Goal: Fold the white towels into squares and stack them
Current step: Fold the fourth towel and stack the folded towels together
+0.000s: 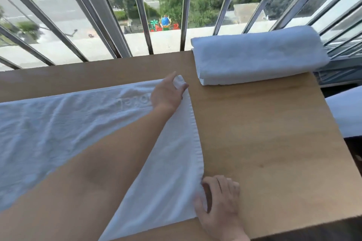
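Note:
A white towel (58,127) lies spread flat over the left half of the wooden table (264,133). My left hand (168,92) reaches across it and pinches its far right corner. My right hand (219,203) grips the near right corner at the towel's hemmed edge. A folded white towel (258,55) rests at the table's far right, apart from both hands. My left forearm covers part of the spread towel.
Metal window bars (141,10) stand right behind the table's far edge, with trees and a street beyond. Something white (346,115) lies lower down off the table's right side. Bare wood shows between the spread towel and the right edge.

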